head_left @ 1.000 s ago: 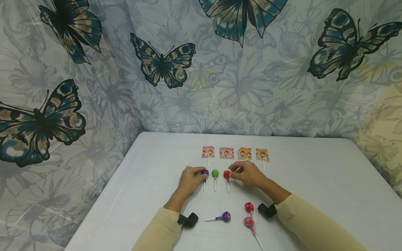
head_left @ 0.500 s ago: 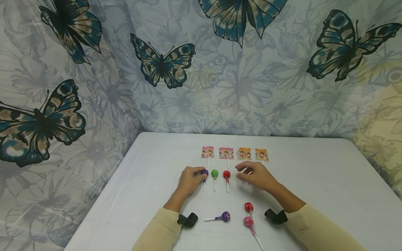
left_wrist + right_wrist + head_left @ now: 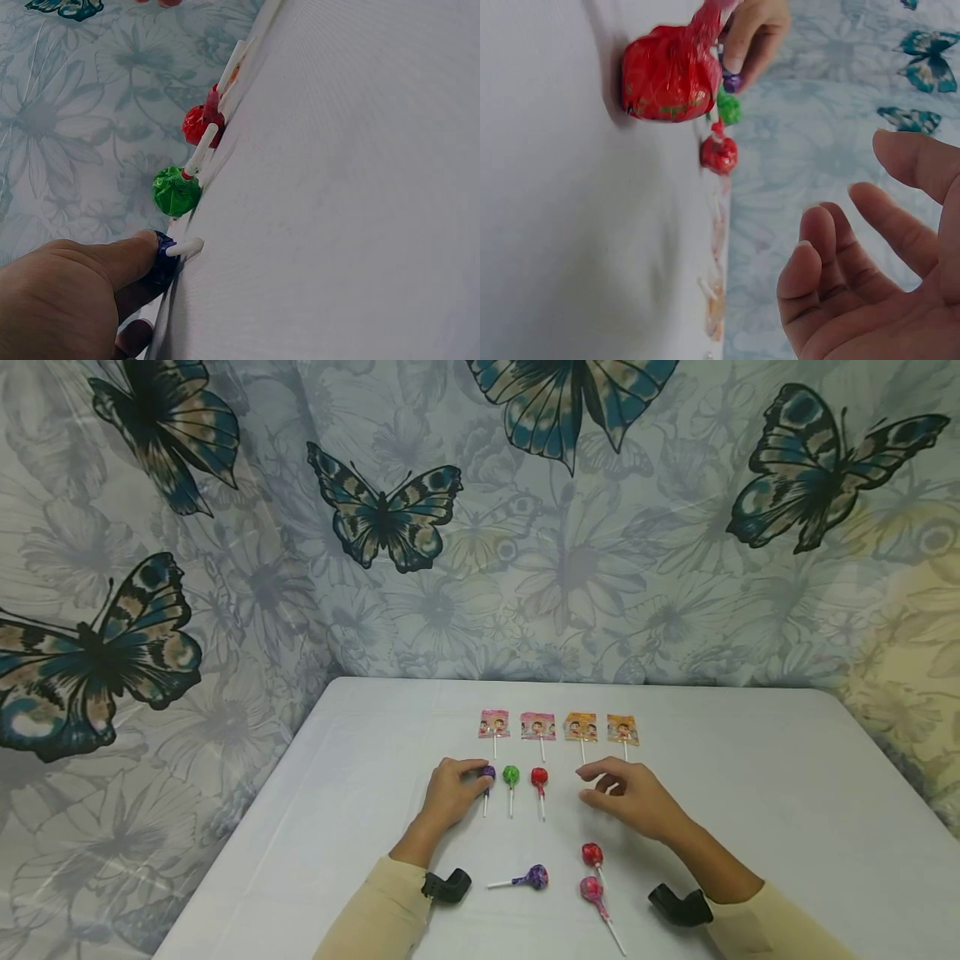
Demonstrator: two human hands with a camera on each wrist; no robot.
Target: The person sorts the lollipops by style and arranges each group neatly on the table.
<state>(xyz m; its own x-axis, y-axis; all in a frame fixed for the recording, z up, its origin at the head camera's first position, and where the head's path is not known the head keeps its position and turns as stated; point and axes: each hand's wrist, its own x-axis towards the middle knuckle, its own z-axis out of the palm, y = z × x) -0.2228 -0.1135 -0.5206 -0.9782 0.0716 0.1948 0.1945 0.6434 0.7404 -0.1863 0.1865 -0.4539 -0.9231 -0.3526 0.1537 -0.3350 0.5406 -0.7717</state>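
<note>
On the white table (image 3: 750, 793), the left hand (image 3: 448, 793) pinches the head of a purple foil-wrapped lollipop (image 3: 488, 772), steadying it at the left end of a neat row with a green wrapped lollipop (image 3: 511, 775) and a red wrapped lollipop (image 3: 538, 776), sticks all pointing toward the person. The right hand (image 3: 633, 795) hovers just right of the row, fingers loose and holding nothing. Three more wrapped lollipops (image 3: 592, 870) lie scattered nearer the person, unsorted.

Soft, even light is filling the room, and the hands are casting only faint shadows on the white table (image 3: 750, 760). The head view is bending slightly at its edges. In the right wrist view a near red lollipop (image 3: 664, 75) is blurring, perhaps from closeness.
</note>
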